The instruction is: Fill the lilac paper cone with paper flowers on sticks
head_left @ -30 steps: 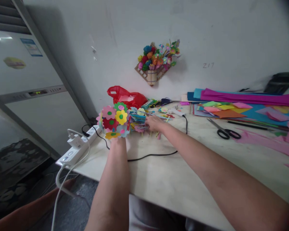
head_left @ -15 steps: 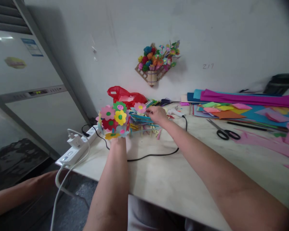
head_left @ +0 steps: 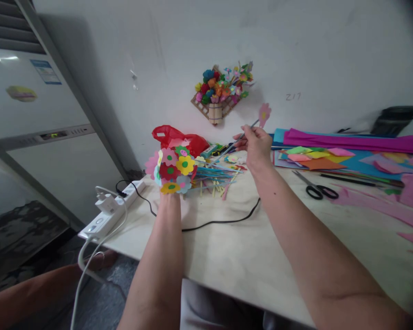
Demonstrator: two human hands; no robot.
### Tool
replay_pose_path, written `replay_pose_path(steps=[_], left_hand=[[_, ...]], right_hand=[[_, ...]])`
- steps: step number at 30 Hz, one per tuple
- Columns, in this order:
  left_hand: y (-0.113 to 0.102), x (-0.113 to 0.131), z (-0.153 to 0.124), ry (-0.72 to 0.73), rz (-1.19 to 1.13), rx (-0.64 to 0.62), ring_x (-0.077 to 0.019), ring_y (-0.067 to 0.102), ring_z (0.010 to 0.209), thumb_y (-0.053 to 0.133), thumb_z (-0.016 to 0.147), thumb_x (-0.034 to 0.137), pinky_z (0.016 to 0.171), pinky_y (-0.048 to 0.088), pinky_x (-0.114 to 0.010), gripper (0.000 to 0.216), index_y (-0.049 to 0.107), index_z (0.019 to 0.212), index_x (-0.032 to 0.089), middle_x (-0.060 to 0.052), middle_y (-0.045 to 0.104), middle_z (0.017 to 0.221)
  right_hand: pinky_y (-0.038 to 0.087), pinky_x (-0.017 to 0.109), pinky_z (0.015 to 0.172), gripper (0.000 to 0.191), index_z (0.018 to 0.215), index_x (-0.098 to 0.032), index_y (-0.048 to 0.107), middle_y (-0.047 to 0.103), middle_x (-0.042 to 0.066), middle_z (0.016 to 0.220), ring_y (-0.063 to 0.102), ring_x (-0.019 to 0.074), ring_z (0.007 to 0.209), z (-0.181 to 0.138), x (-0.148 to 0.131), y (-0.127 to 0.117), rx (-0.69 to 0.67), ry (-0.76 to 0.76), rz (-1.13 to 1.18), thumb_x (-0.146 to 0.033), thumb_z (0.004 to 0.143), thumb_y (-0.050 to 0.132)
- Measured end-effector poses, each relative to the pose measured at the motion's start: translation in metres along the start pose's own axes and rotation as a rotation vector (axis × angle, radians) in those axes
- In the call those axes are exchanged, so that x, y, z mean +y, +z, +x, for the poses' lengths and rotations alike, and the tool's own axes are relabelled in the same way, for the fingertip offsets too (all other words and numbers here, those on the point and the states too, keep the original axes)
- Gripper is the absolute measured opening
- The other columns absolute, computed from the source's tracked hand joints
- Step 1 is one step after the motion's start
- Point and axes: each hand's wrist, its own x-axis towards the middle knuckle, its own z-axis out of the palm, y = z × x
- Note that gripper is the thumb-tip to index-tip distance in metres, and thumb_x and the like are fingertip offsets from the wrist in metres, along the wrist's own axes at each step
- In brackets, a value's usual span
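A bunch of paper flowers (head_left: 172, 169) in pink, red, yellow, green and pale blue is held by my left hand (head_left: 170, 198); the blooms hide its fingers. Thin blue stems (head_left: 213, 173) run to the right from behind the blooms. My right hand (head_left: 256, 145) is raised above the table's far side, its fingers pinched on the grey stem of a single pink paper flower (head_left: 265, 114). This flower's yellow centre is turned toward the wall, and its stem slants down left toward the bunch. Short yellow and pink strips (head_left: 218, 189) lie below the stems.
A red plastic bag (head_left: 192, 143) lies by the wall. Scissors (head_left: 316, 189), a black pencil (head_left: 347, 179) and coloured sheets (head_left: 358, 140) occupy the right. A power strip (head_left: 112, 211) lines the left edge, and a black cord (head_left: 220, 222) crosses the table. Another person's bare limb (head_left: 37, 284) shows lower left.
My right hand has moved right and up, drawing the pink flower away from beside the bunch, so its stem now shows. The bunch has turned slightly in my left hand.
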Motion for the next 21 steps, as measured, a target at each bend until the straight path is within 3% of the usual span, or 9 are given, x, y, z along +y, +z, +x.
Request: replay_pose_path(steps=[4, 10, 15, 21], left_hand=[[0.004, -0.001, -0.005, 0.059, -0.012, 0.011, -0.0186, 0.062, 0.068, 0.033, 0.096, 0.028, 0.066, 0.052, -0.032, 0.033, 0.062, 0.083, 0.017, -0.008, 0.067, 0.074], [0.010, -0.002, -0.010, 0.128, -0.109, -0.067, -0.0165, 0.064, 0.096, 0.031, 0.098, 0.037, 0.086, 0.053, -0.032, 0.036, 0.061, 0.104, 0.018, -0.002, 0.071, 0.097], [0.000, -0.002, 0.000, 0.094, -0.102, -0.047, -0.0165, 0.062, 0.103, 0.036, 0.096, 0.036, 0.092, 0.050, -0.034, 0.031, 0.061, 0.104, 0.018, -0.001, 0.071, 0.096], [-0.006, 0.000, 0.005, 0.060, -0.193, 0.014, -0.0145, 0.063, 0.093, 0.036, 0.096, 0.037, 0.088, 0.050, -0.031, 0.030, 0.059, 0.098, 0.017, 0.001, 0.069, 0.077]], right_hand=[[0.041, 0.015, 0.035, 0.019, 0.075, -0.018, 0.052, 0.062, -0.004, 0.056, 0.054, 0.0070, 0.039, 0.002, -0.011, -0.005, 0.042, 0.091, 0.081, -0.035, 0.082, 0.057], [0.044, 0.017, 0.036, 0.018, 0.076, -0.018, 0.051, 0.065, -0.002, 0.058, 0.057, 0.0086, 0.041, -0.010, -0.010, 0.007, -0.033, 0.153, 0.136, -0.035, 0.080, 0.057], [0.045, 0.018, 0.038, 0.019, 0.077, -0.019, 0.050, 0.065, -0.001, 0.057, 0.060, 0.0105, 0.044, -0.023, -0.005, 0.019, -0.088, 0.146, 0.110, -0.036, 0.082, 0.055], [0.044, 0.018, 0.037, 0.019, 0.074, -0.019, 0.049, 0.064, -0.002, 0.057, 0.061, 0.0109, 0.045, -0.031, 0.001, 0.025, -0.101, 0.148, 0.073, -0.036, 0.081, 0.055]])
